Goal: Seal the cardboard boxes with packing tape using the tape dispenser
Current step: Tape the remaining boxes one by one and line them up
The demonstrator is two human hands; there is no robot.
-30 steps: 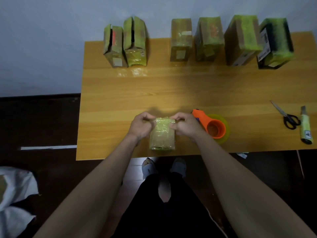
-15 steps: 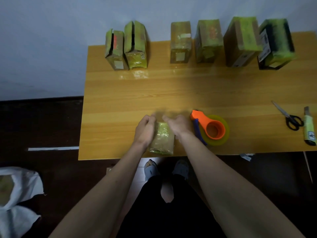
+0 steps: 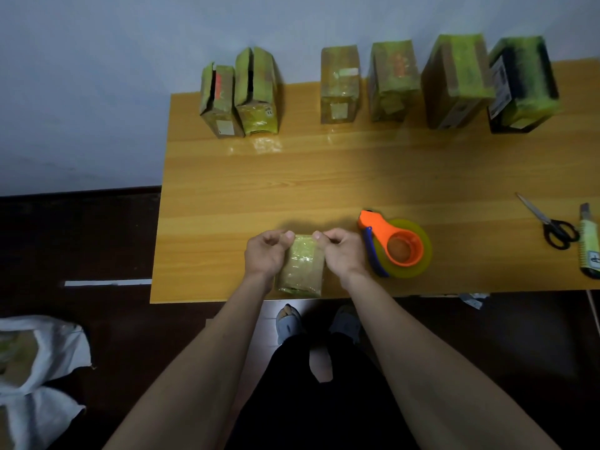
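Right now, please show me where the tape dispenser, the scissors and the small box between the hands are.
tape dispenser [image 3: 394, 245]: head view, on its orange body beside the hub.
scissors [image 3: 559, 233]: head view, on the black handles.
small box [image 3: 303, 266]: head view, on its taped top face.

The table [image 3: 292, 190] has a yellow-orange wood grain. On it, the tape dispenser [image 3: 394, 245] is orange with a blue handle, the scissors [image 3: 552, 225] have black handles, and the boxes [image 3: 337, 86] at its far edge look brown-green.

Scissors [image 3: 553, 224], utility knife [image 3: 590, 243] far right; white bag [image 3: 39, 368] on floor.
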